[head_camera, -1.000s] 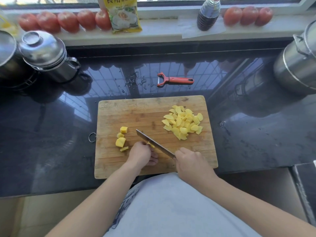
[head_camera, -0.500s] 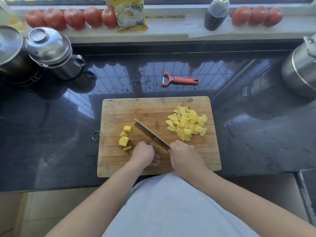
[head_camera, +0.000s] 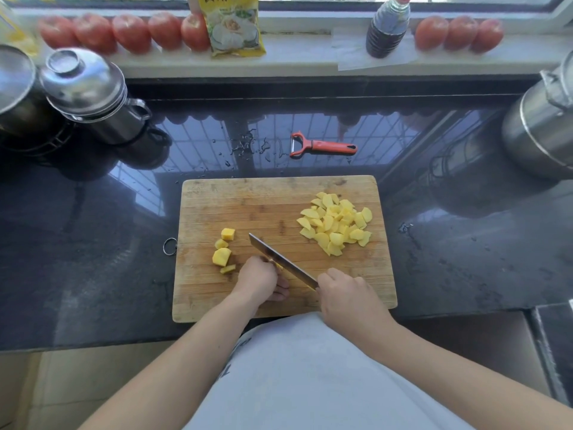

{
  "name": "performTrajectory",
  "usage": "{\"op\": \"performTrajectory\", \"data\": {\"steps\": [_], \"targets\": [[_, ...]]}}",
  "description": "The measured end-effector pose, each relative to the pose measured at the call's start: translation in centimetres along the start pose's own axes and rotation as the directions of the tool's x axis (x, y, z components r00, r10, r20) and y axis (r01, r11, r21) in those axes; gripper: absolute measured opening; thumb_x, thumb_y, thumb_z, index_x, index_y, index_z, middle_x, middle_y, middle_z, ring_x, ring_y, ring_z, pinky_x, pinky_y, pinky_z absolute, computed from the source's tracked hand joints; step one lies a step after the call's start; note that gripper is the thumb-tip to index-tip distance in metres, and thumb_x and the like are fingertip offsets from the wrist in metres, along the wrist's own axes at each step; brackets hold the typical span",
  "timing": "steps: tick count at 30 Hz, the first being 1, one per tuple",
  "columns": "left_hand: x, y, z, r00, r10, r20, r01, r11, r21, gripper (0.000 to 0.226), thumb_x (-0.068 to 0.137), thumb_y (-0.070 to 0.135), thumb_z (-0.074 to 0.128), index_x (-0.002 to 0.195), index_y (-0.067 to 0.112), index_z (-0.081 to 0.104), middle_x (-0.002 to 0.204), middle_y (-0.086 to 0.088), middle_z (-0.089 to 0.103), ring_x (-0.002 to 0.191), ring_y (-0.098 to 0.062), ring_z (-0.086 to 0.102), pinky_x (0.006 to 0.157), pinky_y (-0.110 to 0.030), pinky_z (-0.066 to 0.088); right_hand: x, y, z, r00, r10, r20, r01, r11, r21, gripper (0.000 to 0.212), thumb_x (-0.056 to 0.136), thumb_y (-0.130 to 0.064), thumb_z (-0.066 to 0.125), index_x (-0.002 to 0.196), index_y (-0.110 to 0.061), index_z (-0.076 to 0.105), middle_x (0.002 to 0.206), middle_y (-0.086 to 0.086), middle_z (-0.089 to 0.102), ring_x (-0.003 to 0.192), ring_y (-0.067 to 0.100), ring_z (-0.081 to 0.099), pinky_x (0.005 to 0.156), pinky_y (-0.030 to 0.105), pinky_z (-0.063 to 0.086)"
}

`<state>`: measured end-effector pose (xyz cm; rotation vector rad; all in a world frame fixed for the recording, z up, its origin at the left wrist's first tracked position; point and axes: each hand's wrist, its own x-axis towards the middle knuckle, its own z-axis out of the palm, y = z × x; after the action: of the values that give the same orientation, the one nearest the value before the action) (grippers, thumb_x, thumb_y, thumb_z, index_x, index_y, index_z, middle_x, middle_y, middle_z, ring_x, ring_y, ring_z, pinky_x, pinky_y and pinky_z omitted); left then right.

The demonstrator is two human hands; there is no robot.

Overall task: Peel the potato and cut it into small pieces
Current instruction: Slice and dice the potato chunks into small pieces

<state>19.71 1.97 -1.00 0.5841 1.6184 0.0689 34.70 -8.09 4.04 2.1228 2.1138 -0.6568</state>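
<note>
Head camera view: a small potato piece (head_camera: 278, 265) lies on the cutting board (head_camera: 248, 206) under the left hand (head_camera: 259, 279), almost hidden; only a bit of yellow shows beside the blade. The left hand's fingers are curled down over it and hold it. The right hand (head_camera: 347, 294) grips the handle of the knife (head_camera: 280, 262), fingers closed around it; the blade lies right against the left fingers. The main risk, I think, is a cut: the piece is so small that the fingertips sit just beside the edge, and it may slip. Four uncut chunks (head_camera: 222, 256) wait to the left, and a pile of cut pieces (head_camera: 336, 223) lies on the right part. A red peeler (head_camera: 322, 146) rests on the wet counter (head_camera: 93, 259) behind the board.
</note>
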Motion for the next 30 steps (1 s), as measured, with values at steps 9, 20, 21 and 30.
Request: {"op": "performTrajectory", "data": {"steps": [9,20,21,30], "targets": [[0.2,-0.1,0.1,1.000,-0.019,0.009,0.019,0.999,-0.034,0.030,0.107,0.007,0.041,0.084,-0.004,0.059,0.077,-0.026,0.069,0.070,-0.041,0.069,0.060,-0.046,0.058,1.6,-1.9,-0.4,0.999,-0.012,0.038,0.011,0.999,0.034,0.015,0.095,-0.007,0.045,0.087,-0.019,0.040,0.096,0.009,0.056,0.079,0.038,0.062,0.059,0.037,0.033],[-0.3,1.1,-0.4,0.999,-0.010,-0.051,0.012,0.999,0.032,0.018,0.108,0.009,0.046,0.111,-0.003,0.058,0.079,-0.025,0.069,0.067,-0.036,0.069,0.052,-0.042,0.061,2.6,2.9,-1.4,0.983,0.094,-0.159,-0.069,0.985,0.156,0.018,0.102,-0.023,0.050,0.091,-0.015,0.063,0.087,0.002,0.060,0.076,0.029,0.060,0.064,0.041,0.051],[0.1,1.1,-0.7,0.999,0.023,-0.047,-0.021,0.999,0.031,0.021,0.107,0.008,0.046,0.118,-0.005,0.058,0.083,-0.025,0.069,0.071,-0.037,0.070,0.056,-0.043,0.062,2.5,4.0,-1.8,0.978,0.088,-0.187,-0.057,0.985,0.162,0.018,0.101,-0.023,0.051,0.093,-0.015,0.065,0.086,0.001,0.061,0.076,0.028,0.060,0.064,0.040,0.052],[-0.2,5.1,-1.3,0.963,0.136,0.231,-0.111,0.987,-0.118,0.035,0.106,-0.011,0.032,0.121,-0.010,0.063,0.108,-0.025,0.075,0.083,-0.028,0.079,0.066,-0.031,0.064,0.7,10.5,-3.8,0.885,-0.141,-0.444,0.113,0.990,-0.087,0.015,0.084,-0.003,0.071,0.097,-0.012,0.070,0.095,0.004,0.063,0.053,0.021,0.056,0.047,0.028,0.051]]}}
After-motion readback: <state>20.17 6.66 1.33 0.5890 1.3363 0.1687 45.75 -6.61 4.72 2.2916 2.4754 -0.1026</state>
